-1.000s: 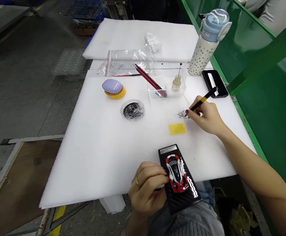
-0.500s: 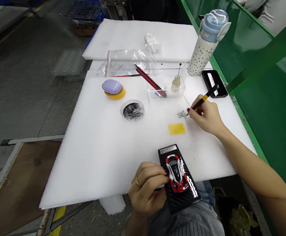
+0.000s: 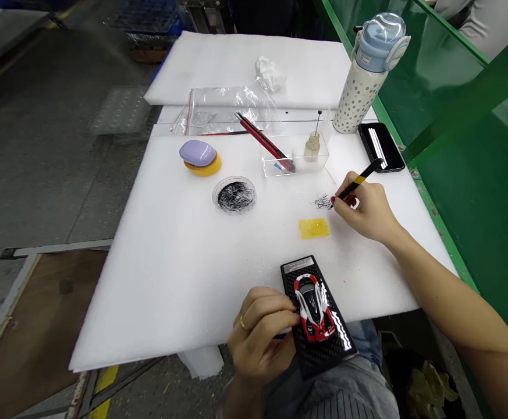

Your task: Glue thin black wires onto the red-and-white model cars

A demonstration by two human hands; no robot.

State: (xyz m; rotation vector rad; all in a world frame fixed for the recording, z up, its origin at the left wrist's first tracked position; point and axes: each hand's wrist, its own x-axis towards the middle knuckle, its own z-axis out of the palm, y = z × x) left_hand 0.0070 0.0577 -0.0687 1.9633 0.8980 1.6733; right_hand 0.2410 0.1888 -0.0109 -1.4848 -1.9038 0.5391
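My left hand (image 3: 262, 331) grips the edge of a black carbon-patterned display base (image 3: 295, 285) at the table's front edge. A red, white and black model car (image 3: 313, 308) sits on this base. My right hand (image 3: 365, 209) is closed like a pen grip round slim black tweezers (image 3: 361, 178) with a yellow band. Their tip points down at a small pile of fine black bristle-like pieces (image 3: 322, 202) on the white foam sheet. Just below the pile lies a yellow tape piece (image 3: 313, 228). A clear round dish (image 3: 235, 196) of similar black pieces stands to the left.
Behind the pile, a clear tray (image 3: 295, 166) holds a small glass bottle (image 3: 312, 145) and red-black tweezers (image 3: 265, 141). A lilac-and-yellow case (image 3: 199, 156) sits left. A phone (image 3: 382, 146) and dotted drinking bottle (image 3: 358, 96) stand right, beside a green frame (image 3: 443, 131).
The rear end of the tweezers has tipped lower, toward my right hand's side, while the tip stays by the pile. My left hand and the model car hold still.
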